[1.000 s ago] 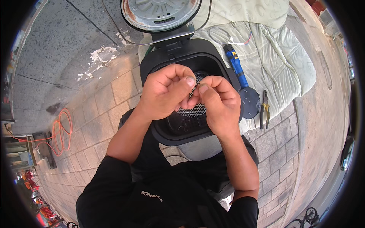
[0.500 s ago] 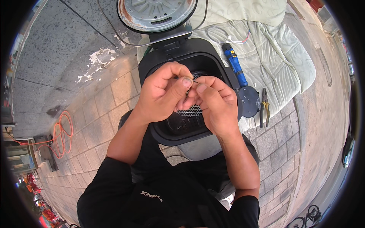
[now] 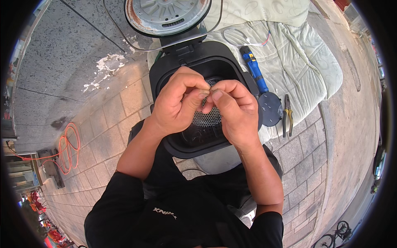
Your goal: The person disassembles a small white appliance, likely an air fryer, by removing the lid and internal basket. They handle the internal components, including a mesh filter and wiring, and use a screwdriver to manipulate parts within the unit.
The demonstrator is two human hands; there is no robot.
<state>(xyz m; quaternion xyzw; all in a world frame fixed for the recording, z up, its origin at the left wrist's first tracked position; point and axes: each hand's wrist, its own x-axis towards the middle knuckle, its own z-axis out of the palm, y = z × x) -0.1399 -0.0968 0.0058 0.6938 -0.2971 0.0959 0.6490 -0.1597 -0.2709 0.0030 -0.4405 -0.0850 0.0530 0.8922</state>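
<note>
Pavement (image 3: 306, 165): it stretched beyond the right edge of the quilt (image 3: 306, 66), giving open room on that side.
Housing (image 3: 211, 49): black, it stood centrally, its right edge beside the disc (image 3: 271, 113).
Left hand (image 3: 180, 101): thumb and forefinger were pinched above the housing's opening, inside its rim.
Right hand (image 3: 237, 109): it was likewise pinched, fingertips close against the left's; whether either grasped something tiny could not be told.
Blue tool (image 3: 256, 72): it lay on the quilt, just beyond the disc.
Disc: small pale bits lay on it.
Pliers (image 3: 288, 120): their handles reached the quilt's near edge.
</note>
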